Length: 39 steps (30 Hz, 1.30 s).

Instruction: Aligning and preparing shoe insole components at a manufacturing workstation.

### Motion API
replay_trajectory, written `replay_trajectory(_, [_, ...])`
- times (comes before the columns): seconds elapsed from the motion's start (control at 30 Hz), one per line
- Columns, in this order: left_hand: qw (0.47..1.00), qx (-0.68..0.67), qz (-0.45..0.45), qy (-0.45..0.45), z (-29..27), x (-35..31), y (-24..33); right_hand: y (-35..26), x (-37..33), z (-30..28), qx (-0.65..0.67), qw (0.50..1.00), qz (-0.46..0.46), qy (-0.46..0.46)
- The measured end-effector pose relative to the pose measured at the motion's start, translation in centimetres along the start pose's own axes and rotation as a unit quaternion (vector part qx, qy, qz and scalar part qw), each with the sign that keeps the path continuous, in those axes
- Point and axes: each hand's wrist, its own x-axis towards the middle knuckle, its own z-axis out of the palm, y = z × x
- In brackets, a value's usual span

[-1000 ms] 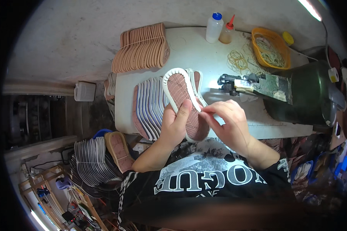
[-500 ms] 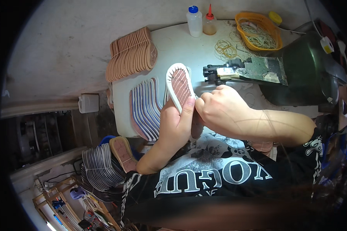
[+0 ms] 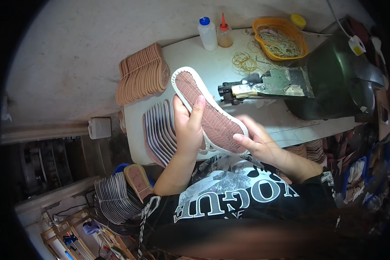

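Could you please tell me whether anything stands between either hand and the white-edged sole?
Nothing visible does: the left hand grips the white-edged sole directly, thumb on its brown face, and the right hand holds its lower right end, thumb over that face.

Over the near edge of the table (image 3: 184, 56), a shoe sole (image 3: 216, 123) lies between left hand (image 3: 188, 130) and right hand (image 3: 260, 141). Left stands a sole row (image 3: 160, 128), insole stack (image 3: 143, 71) behind; back right, a basket (image 3: 271, 52) holds, apparently, elastic bands (image 3: 284, 44).
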Motion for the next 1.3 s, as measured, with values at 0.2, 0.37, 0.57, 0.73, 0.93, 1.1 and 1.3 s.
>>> replay_trajectory(0.2, [0.992,0.127,-0.02,-0.012,0.3,5.2,-3.7,2.3,-2.7,0.7,0.153,0.985,0.062,0.04])
replay_trajectory(0.37, [0.967,0.251,-0.019,-0.024,1.7,7.3,-6.8,2.0,-3.4,0.1,0.15,0.98,0.002,0.127])
replay_trajectory(0.57, [0.912,0.402,0.012,-0.078,1.9,11.3,-7.6,0.8,-0.8,-1.8,0.122,0.983,0.078,0.112])
replay_trajectory(0.73, [0.924,0.331,-0.152,-0.113,-0.9,14.2,-5.3,0.0,3.2,-0.5,0.14,0.981,0.058,0.122])
replay_trajectory(0.93, [0.965,0.23,-0.125,0.029,-10.8,6.8,-1.1,2.1,1.9,5.4,0.023,0.993,0.112,-0.027])
replay_trajectory(1.1, [0.955,0.242,-0.157,0.071,-14.2,-0.3,-5.9,6.0,5.2,7.3,-0.307,0.95,-0.039,-0.052])
replay_trajectory(1.3, [0.888,0.441,-0.126,-0.016,-12.1,-1.1,-7.7,8.1,6.3,4.9,-0.471,0.876,-0.056,0.087])
